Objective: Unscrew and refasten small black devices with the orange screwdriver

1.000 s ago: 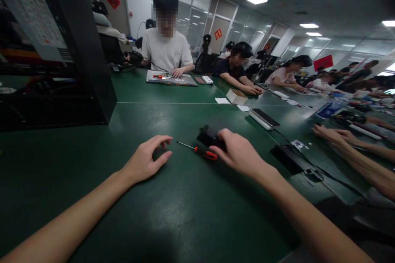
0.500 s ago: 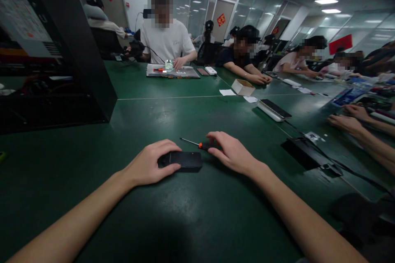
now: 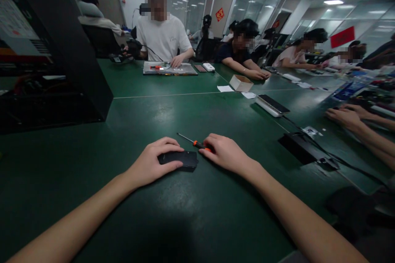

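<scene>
My left hand (image 3: pixel 157 158) is closed around the left end of a small black rectangular box (image 3: pixel 189 159) lying on the green table, thumb along its near side and fingers over the top. My right hand (image 3: pixel 222 153) curls over a screwdriver (image 3: pixel 199 144) with a black and orange handle. Its thin metal shaft points away to the left, just behind the box. Part of the handle is hidden under my right fingers.
A large black case (image 3: pixel 98 90) stands at the left. Beyond the seam are a small open box (image 3: pixel 241 83) and paper slips (image 3: pixel 225 88). To the right lie a phone on a white block (image 3: pixel 268 109), a black adapter (image 3: pixel 298 148) with cables, and another person's hands (image 3: pixel 345 116).
My right fingers have closed in on the screwdriver's handle, and it has shifted slightly left, showing more orange. The black box has turned a little under my left hand.
</scene>
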### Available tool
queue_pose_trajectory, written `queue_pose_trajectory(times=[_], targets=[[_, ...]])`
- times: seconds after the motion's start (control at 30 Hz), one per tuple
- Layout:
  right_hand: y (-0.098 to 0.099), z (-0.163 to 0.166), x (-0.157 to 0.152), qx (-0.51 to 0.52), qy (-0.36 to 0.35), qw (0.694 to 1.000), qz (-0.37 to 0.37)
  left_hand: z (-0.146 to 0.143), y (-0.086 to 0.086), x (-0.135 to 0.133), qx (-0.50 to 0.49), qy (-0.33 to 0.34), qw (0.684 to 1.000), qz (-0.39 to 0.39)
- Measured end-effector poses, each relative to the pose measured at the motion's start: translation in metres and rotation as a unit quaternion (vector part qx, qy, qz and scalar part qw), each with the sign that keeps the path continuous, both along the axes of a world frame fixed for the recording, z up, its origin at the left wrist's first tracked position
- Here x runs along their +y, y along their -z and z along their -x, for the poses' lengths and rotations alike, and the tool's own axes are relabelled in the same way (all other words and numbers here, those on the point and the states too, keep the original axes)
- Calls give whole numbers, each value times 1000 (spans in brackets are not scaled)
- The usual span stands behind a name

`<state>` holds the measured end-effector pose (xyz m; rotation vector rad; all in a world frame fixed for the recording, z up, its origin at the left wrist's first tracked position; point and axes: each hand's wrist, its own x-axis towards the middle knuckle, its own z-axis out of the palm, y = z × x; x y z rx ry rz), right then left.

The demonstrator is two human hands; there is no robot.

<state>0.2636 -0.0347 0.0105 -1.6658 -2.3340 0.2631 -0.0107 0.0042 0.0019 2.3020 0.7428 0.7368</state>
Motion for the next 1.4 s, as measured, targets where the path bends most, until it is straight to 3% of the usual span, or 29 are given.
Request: queue_pose_trajectory(times=[0.17,0.37,0.53,0.63,0.73,0.87,1.03,1.2,1.4], targets=[[4,14,-3,62,50,997,-1,0,1,3,-5,-49,999,-5],[12,27,-8,347,38,936,32,-1,4,4,-19,-96,995,12],[10,35,-17,404,35,910,83,-4,6,5,-29,-148,986,70],[10,42,-23,399,12,912,92,-7,5,3,31,-164,983,78],[13,47,-24,366,7,928,71,-8,1,2,120,-151,980,58],[17,46,-22,365,19,928,67,-4,0,2,150,-104,983,30],[21,46,-21,397,22,914,80,1,6,2,107,-86,990,32],[28,54,-21,516,20,849,113,-3,10,-7,44,-61,995,70],[25,56,-23,478,22,873,92,-16,8,-21,-36,-30,989,143]])
